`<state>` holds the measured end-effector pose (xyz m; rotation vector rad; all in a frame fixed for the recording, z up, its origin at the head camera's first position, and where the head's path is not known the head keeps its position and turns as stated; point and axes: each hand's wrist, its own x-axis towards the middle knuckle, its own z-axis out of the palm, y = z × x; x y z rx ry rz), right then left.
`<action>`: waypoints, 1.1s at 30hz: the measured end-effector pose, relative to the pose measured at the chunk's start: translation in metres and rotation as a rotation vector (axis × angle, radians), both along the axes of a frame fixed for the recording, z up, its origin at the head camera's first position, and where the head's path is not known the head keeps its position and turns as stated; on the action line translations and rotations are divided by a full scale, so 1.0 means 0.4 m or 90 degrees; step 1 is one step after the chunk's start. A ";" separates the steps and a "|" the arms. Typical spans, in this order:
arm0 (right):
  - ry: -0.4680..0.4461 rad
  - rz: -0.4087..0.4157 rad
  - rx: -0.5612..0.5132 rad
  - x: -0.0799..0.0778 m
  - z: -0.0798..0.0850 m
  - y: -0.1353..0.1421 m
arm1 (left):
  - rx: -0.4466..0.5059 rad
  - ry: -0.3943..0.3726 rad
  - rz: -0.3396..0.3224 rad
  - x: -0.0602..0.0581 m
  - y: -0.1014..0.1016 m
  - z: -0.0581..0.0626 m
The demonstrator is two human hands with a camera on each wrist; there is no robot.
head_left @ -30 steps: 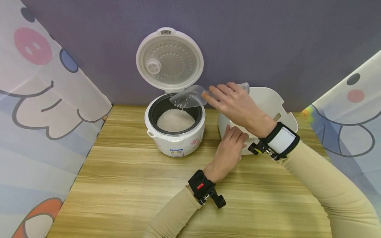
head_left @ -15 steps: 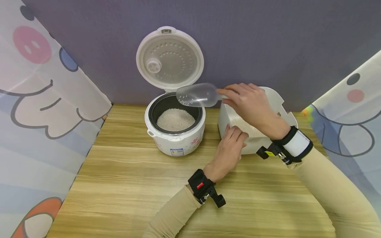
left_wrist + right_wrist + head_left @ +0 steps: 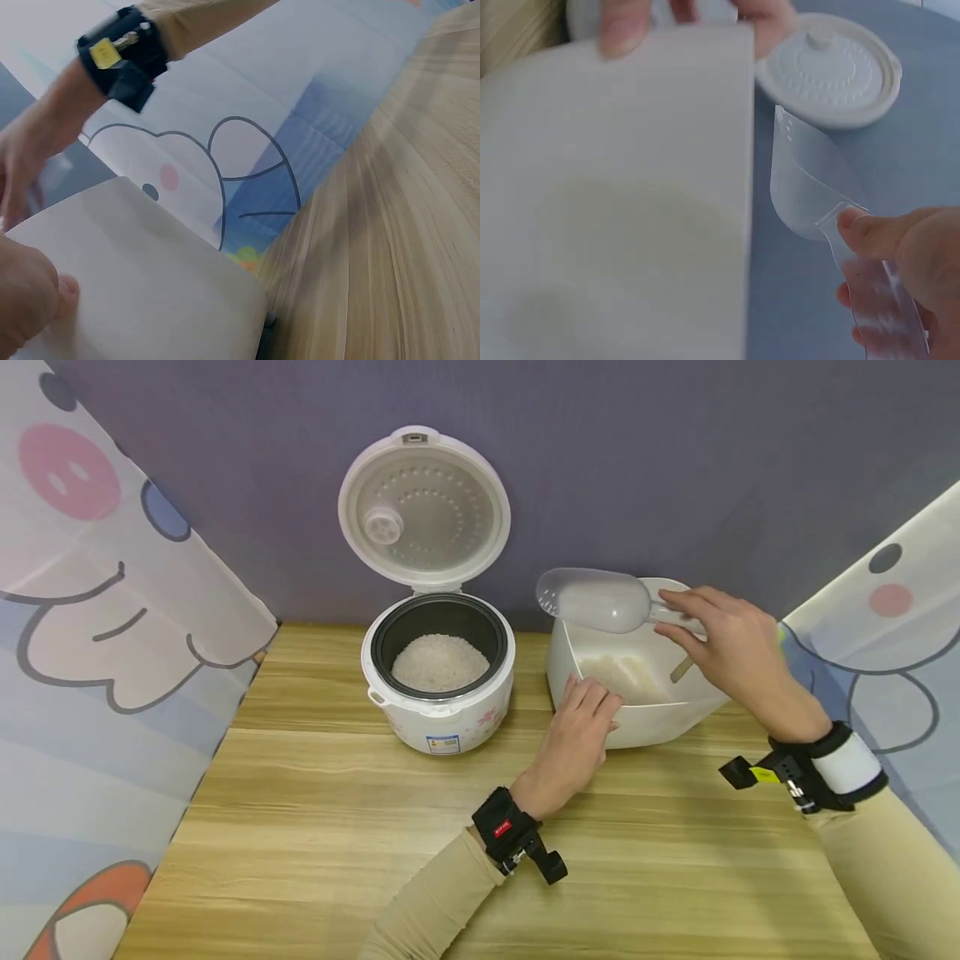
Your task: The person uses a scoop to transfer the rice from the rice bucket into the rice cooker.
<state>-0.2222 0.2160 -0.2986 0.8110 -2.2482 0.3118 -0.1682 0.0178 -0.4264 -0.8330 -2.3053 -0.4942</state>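
A clear plastic scoop (image 3: 596, 602) is in my right hand (image 3: 738, 647), which grips its handle over the white rice bin (image 3: 660, 727). Only a few grains cling near the scoop's lip, also visible in the right wrist view. My left hand (image 3: 572, 739) holds the bin's near left corner, fingers over the rim; a fingertip (image 3: 622, 37) shows against the inner wall in the right wrist view. Loose rice (image 3: 618, 675) lies on the bin's floor. Left of the bin stands a white rice cooker (image 3: 468, 722) with a heap of rice (image 3: 440, 662) in its dark inner pot.
The cooker's lid (image 3: 427, 514) stands upright against the grey-purple backdrop (image 3: 637, 460). A small tan strip (image 3: 681, 669) shows inside the bin. Both stand at the back of the wooden table (image 3: 322, 827), between cartoon-printed curtains (image 3: 142, 635).
My right hand has carried the scoop right, from over the cooker to over the bin. Grains that were falling from it have stopped. My left hand stays at the bin's rim.
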 end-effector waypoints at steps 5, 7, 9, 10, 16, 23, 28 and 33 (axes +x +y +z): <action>-0.055 -0.057 -0.006 0.014 -0.022 0.067 | 0.007 -0.005 -0.013 0.004 -0.001 0.001; -0.075 -0.078 -0.004 0.018 -0.029 0.086 | 0.010 -0.003 -0.015 0.006 -0.001 0.000; -0.086 -0.096 0.007 0.021 -0.035 0.100 | 0.004 0.005 -0.013 0.009 -0.003 -0.003; -0.086 -0.100 0.013 0.022 -0.037 0.105 | 0.000 0.013 -0.013 0.012 -0.003 -0.004; -0.049 -0.100 0.046 0.029 -0.050 0.118 | -0.034 0.073 -0.029 0.040 -0.006 -0.022; 0.036 -0.093 0.103 0.036 -0.071 0.115 | -0.059 0.112 -0.027 0.062 -0.011 -0.038; 0.108 -0.092 0.173 0.035 -0.080 0.113 | -0.090 0.138 -0.023 0.067 -0.016 -0.051; 0.108 -0.085 0.202 0.033 -0.093 0.118 | -0.104 0.160 -0.017 0.070 -0.020 -0.076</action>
